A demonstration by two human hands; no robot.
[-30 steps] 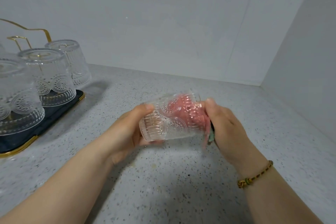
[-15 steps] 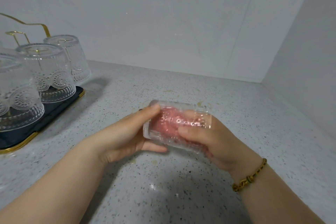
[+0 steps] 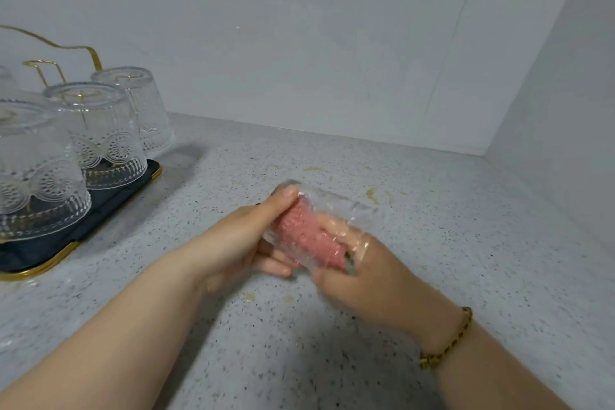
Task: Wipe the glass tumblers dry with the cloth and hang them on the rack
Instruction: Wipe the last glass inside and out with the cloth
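Observation:
A clear patterned glass tumbler lies on its side above the counter, between both hands. My left hand grips its base end, thumb on top. A pink cloth fills the inside of the tumbler. My right hand has its fingers pushed into the tumbler's mouth and holds the cloth there; the fingers show blurred through the glass. Three more tumblers, the nearest, hang upside down on the gold wire rack at the left.
The rack stands on a dark tray with a gold rim at the left edge of the speckled counter. White walls meet in a corner at the back right. A few yellowish stains mark the counter behind the hands.
The tumbler has turned in my hands, and my right hand has pushed deeper into its mouth with the cloth. Both hands stay over the same spot on the counter.

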